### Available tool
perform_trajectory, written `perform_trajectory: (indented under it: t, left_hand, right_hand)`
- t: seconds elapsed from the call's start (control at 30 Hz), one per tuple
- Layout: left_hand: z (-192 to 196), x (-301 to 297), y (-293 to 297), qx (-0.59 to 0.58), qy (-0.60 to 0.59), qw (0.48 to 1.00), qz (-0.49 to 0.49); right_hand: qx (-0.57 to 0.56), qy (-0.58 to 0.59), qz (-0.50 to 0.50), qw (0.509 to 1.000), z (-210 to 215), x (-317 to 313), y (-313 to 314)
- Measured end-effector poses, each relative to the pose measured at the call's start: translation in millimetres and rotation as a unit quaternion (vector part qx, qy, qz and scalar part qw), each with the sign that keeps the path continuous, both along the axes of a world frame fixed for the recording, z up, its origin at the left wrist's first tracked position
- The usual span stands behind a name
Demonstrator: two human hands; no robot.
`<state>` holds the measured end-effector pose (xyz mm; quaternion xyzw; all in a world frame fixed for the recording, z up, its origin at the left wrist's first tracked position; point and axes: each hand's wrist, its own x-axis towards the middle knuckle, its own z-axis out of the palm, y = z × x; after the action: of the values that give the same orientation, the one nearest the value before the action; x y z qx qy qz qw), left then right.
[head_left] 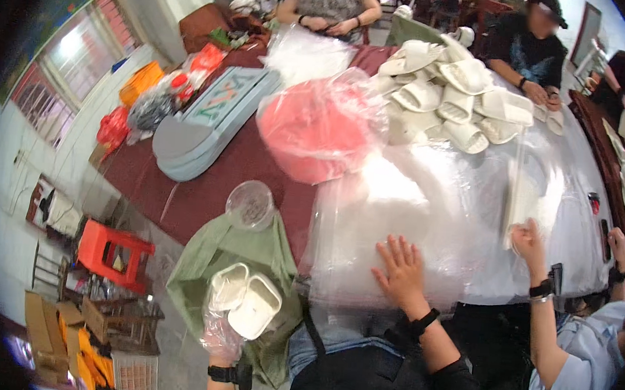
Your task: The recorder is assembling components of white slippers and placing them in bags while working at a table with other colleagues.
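Note:
My left hand (222, 340) is low at the left, shut on a clear plastic bag that holds a pair of white slippers (245, 302). The bag hangs over a green cloth (207, 256) at the table's near edge. My right hand (399, 270) lies flat with fingers spread on a stack of clear plastic bags (430, 205) that covers the table in front of me. It holds nothing. To the right, a co-worker's hand (528, 241) grips a white slipper in a bag (522, 195).
A heap of white slippers (447, 95) sits at the far middle of the dark red table (201, 193). Nearer are a pink basin in plastic (318, 129), a stack of grey-blue soles (199, 129) and a clear round cup (250, 204). A red stool (110, 252) stands on the floor at left. People sit at the far side.

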<state>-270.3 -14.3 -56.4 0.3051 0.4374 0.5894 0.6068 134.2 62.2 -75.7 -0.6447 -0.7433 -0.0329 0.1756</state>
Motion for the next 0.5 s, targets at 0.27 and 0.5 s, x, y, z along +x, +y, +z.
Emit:
perform_trajectory:
  t: [0.27, 0.5]
  left_hand:
    - [-120, -49, 22, -0.344, 0.095, 0.924, -0.137]
    - [-165, -48, 53, -0.205, 0.204, 0.956, -0.054]
  right_hand:
    - [0.044, 0.021, 0.004, 0.999, 7, -3, -2]
    - [0.043, -0.003, -0.004, 0.999, 12, -2, -1]
